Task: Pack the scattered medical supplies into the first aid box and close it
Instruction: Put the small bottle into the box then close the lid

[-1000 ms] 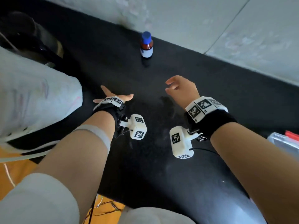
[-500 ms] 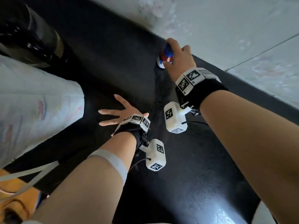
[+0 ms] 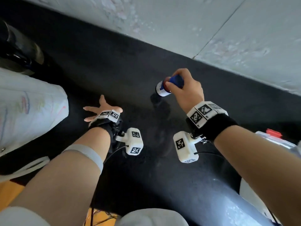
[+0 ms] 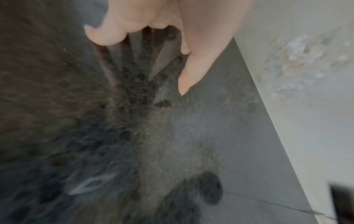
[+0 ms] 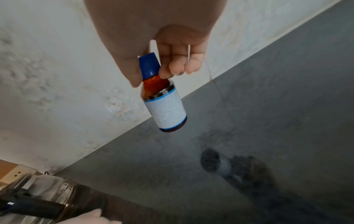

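Note:
A small brown bottle (image 3: 162, 88) (image 5: 164, 104) with a blue cap and a white label hangs tilted above the black counter (image 3: 114, 66). My right hand (image 3: 180, 85) (image 5: 153, 72) pinches it by the cap between thumb and fingers. My left hand (image 3: 99, 110) (image 4: 145, 50) is spread flat, fingers straight, just over the counter to the left of the bottle, holding nothing. The corner of a clear box (image 3: 276, 141) with a red latch shows at the right edge, partly hidden behind my right forearm.
A white plastic bag (image 3: 27, 108) lies at the left. A dark round vessel (image 3: 17, 51) sits in the far-left corner. A pale tiled wall (image 3: 179, 22) bounds the counter's far side. The counter's rounded front edge (image 3: 219, 201) runs near my body.
My right hand took the bottle by its cap, lifted it off the counter and drew it back toward me. The left hand stayed spread near the counter. The clear box came back into view.

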